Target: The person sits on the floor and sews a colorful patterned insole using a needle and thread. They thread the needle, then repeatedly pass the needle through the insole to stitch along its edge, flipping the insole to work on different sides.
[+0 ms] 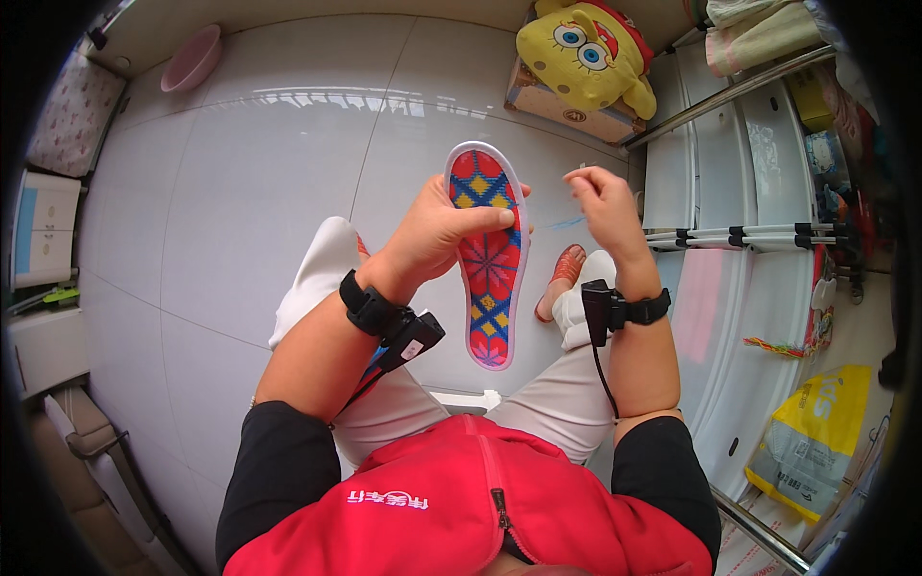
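Observation:
An embroidered shoe insole [493,273] with a white edge and a red, blue and yellow pattern stands lengthwise before me. My left hand [439,230] grips its upper half, thumb on the patterned face and fingers behind. To its right, my right hand [601,205] is raised apart from the insole, fingers curled and fingertips close together. A faint blue thread [565,224] shows between the insole and my right hand; whether my fingertips pinch it or a needle, I cannot tell.
A yellow plush toy [587,57] lies on a cardboard box [569,115] at the upper right. A pink basin [192,59] is at the upper left. Metal-framed shelving [720,158] runs along the right, with colored threads [774,347] and a yellow-gray plastic bag [810,439] there.

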{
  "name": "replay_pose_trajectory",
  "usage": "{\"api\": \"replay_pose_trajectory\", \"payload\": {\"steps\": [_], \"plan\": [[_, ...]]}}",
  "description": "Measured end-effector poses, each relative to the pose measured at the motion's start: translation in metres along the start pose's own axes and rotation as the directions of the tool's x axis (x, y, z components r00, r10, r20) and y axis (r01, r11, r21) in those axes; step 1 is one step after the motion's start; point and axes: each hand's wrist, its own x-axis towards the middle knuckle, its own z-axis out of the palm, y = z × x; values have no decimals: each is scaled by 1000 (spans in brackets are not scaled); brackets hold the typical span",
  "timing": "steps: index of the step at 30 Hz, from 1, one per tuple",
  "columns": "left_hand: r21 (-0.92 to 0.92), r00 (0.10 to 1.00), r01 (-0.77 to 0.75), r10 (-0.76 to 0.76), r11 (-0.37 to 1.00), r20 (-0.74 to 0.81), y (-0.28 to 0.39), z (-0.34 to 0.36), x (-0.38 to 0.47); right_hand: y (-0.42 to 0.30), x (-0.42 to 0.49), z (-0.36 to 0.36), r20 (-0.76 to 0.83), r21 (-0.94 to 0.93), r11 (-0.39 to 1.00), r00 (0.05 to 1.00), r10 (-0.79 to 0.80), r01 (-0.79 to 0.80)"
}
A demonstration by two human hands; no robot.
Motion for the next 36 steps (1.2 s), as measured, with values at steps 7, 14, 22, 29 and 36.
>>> {"api": "replay_pose_trajectory", "payload": {"steps": [7, 14, 22, 29, 36], "plan": [[-71, 1000, 27, -27, 997, 3, -1, -4, 1, -37, -17, -4, -136, 464, 876, 988, -77, 132], [-165, 995, 24, -7, 986, 104, -10, -16, 5, -68, -44, 28, 16, 632, 750, 964, -267, 197], [-374, 924, -2, 145, 928, 355, -26, -25, 10, -88, -53, 30, -17, 558, 711, 862, -506, 428], [-460, 896, 25, 184, 888, 404, -29, -22, 11, -91, -55, 32, 12, 580, 692, 844, -536, 431], [-451, 856, 26, 213, 892, 471, -27, -20, 12, -89, -55, 37, -28, 595, 667, 841, -541, 449]]}}
